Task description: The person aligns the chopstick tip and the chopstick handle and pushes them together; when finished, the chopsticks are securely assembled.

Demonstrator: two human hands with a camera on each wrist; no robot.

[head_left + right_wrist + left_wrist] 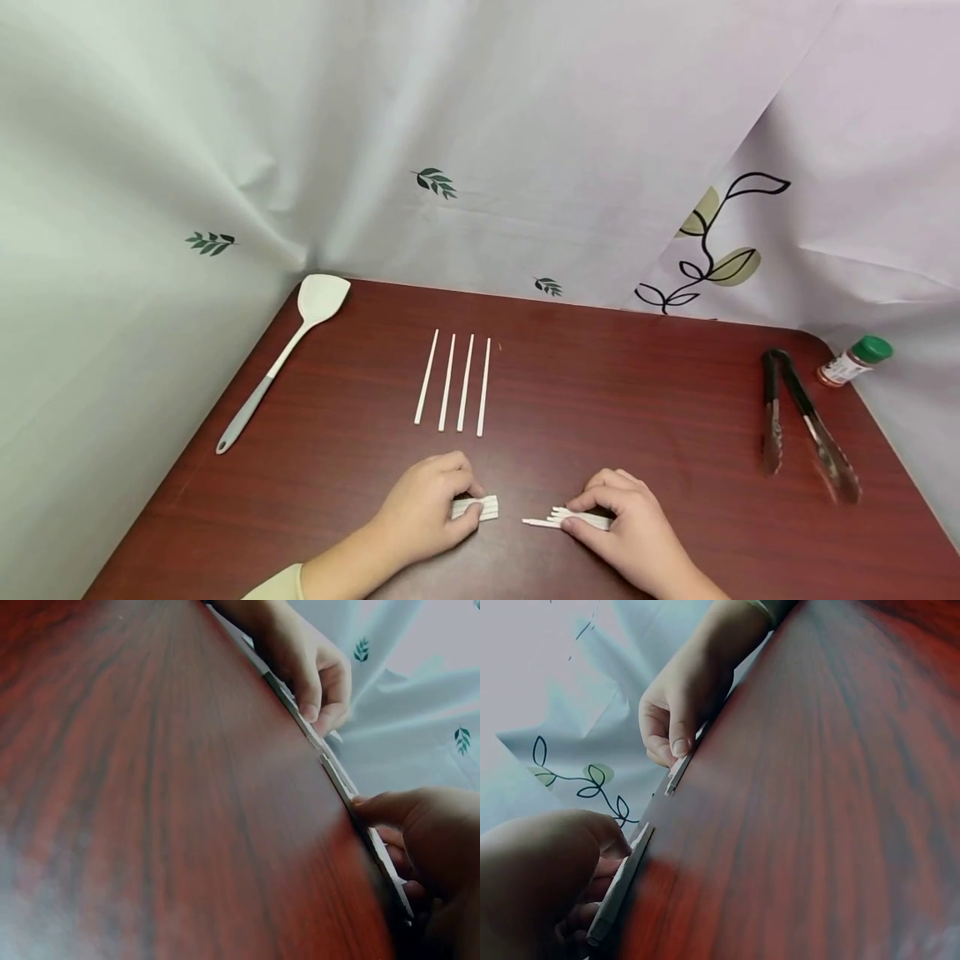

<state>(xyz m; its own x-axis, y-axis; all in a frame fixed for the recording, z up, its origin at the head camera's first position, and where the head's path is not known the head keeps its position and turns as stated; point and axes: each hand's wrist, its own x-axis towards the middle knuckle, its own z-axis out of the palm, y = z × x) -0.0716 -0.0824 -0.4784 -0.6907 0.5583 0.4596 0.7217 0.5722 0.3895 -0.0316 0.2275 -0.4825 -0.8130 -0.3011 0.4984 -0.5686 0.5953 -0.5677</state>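
Observation:
In the head view my left hand (431,508) pinches a flat bundle of white sticks (489,507) between thumb and fingers. Its blunt ends stick out to the right, and the rest lies hidden under the hand. Across a short gap, my right hand (626,525) holds a second bundle of thin white sticks (557,515). Their tips point left unevenly, one reaching out farther than the others. Both bundles lie low over the wooden table. In the left wrist view the left-hand bundle (622,889) runs along the fingers. The right-hand bundle (386,870) shows beneath the thumb in the right wrist view.
Several white sticks (447,383) lie side by side beyond the hands on the brown table (637,400). A spatula (279,358) is at the left edge. Tongs (813,421) and a green-capped jar (855,360) lie at the right. Patterned white cloth (525,150) hangs behind.

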